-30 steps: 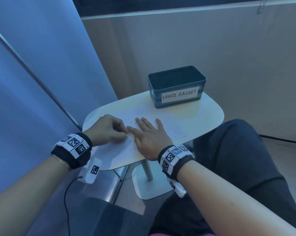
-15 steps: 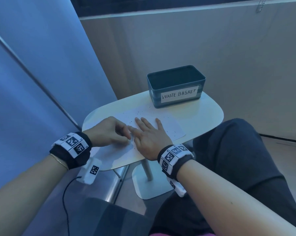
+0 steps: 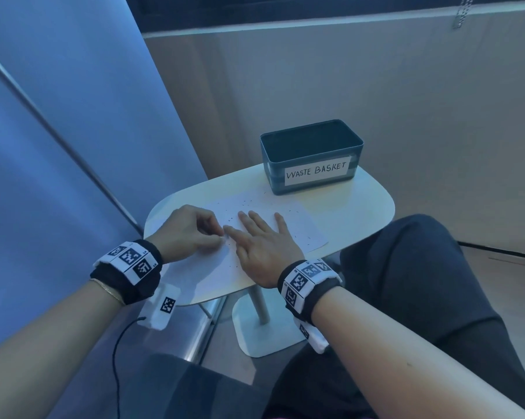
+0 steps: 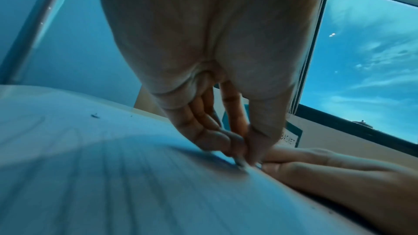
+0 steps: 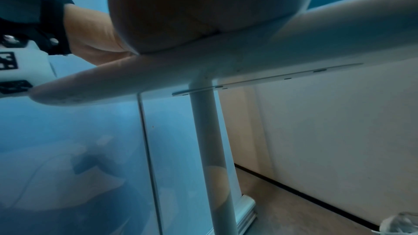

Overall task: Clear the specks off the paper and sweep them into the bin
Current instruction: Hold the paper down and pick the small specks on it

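Table first: the small white oval pedestal table (image 3: 361,207) carried everything, with the dark teal rectangular bin labelled "WASTE BASKET" (image 3: 312,157) standing at its far edge, nothing visible inside from where the head camera looked. Nearer lay the white sheet of paper (image 3: 309,231), flat on the table and just short of the bin, with tiny dark specks (image 3: 243,204) scattered over it. The right hand (image 3: 264,246) lay flat on the sheet, fingers straight and spread, holding nothing, only pressing the paper down. The left hand (image 3: 191,231) was curled, its fingertips (image 4: 239,160) bunched together against the sheet's near left part beside the right thumb; whether they actually pinched the paper or a speck I could not tell. Compared with a second earlier, the left fingertips had crept closer to the right thumb, while the right hand and bin had not shifted. I judged the sweeping barely begun, most specks remaining on the sheet.
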